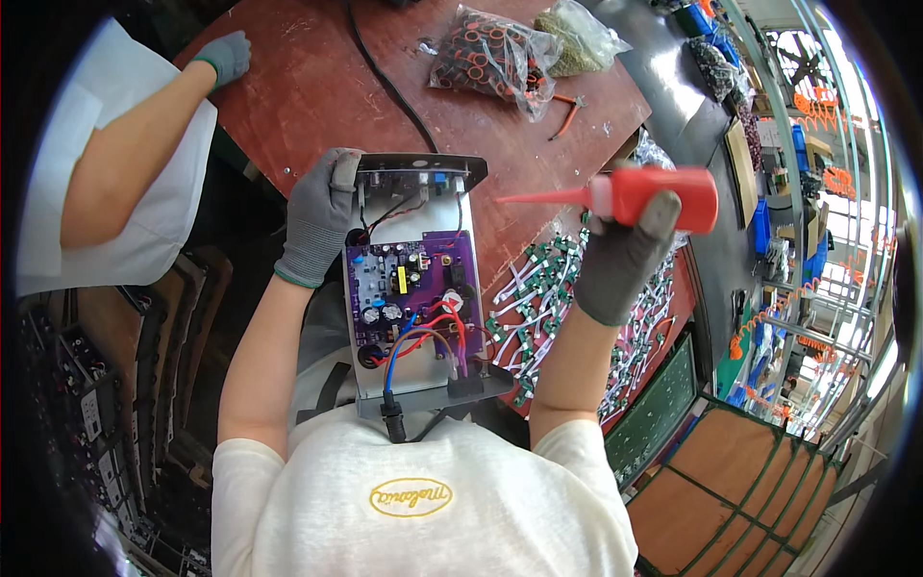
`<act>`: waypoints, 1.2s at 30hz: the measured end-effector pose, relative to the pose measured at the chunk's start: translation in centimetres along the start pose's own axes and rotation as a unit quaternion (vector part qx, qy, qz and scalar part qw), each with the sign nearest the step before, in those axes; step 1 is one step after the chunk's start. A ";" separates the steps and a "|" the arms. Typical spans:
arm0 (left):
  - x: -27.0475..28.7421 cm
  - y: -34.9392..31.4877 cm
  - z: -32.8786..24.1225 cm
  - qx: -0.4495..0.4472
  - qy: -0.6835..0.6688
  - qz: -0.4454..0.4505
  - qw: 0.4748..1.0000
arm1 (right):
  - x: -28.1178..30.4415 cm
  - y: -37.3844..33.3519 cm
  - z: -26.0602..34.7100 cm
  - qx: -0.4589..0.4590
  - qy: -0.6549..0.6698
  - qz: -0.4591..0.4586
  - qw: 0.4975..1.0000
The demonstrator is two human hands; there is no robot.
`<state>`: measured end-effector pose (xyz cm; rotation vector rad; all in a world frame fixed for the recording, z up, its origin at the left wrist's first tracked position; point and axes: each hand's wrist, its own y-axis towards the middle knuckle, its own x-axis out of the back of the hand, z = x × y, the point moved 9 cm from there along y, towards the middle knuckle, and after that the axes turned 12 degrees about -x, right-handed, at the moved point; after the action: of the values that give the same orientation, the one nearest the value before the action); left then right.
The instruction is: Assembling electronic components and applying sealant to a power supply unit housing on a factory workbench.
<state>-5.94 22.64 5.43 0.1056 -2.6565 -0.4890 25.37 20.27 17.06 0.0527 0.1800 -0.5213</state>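
My left hand (pixel 325 213), in a grey glove, grips the far left corner of an open metal chassis (pixel 413 392). Inside the chassis lies a purple circuit board (pixel 392 274) with capacitors, a yellow part and red and blue wires. A black cable gland (pixel 393 420) sticks out of its near end panel. My right hand (pixel 630 252), also gloved, is closed around a red squeeze bottle (pixel 683 197). The bottle is held sideways, its long thin red nozzle pointing left, over the table and to the right of the chassis, apart from it.
The red-brown table (pixel 288 106) holds a pile of small green boards with white leads (pixel 548 288), a bag of dark and orange parts (pixel 486 58), orange-handled pliers (pixel 567 117) and a black cable (pixel 389 87). At left, a co-worker's gloved hand (pixel 229 58) rests on the table edge.
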 end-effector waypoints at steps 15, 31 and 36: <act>-0.1 0.0 0.3 0.009 -0.002 -0.004 1.000 | -12.3 -0.9 -0.2 0.111 -0.034 0.215 0.970; 0.1 -0.1 -0.1 0.004 0.004 -0.016 1.000 | -11.9 -0.6 -0.6 0.231 -0.131 0.167 0.950; 0.1 0.0 -0.2 0.003 -0.002 -0.016 1.000 | -12.3 -0.8 -0.3 0.258 -0.156 0.170 0.938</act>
<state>-5.92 22.51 5.66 0.1485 -2.6642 -0.4906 14.41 25.64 19.05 0.5026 -0.2786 -0.2137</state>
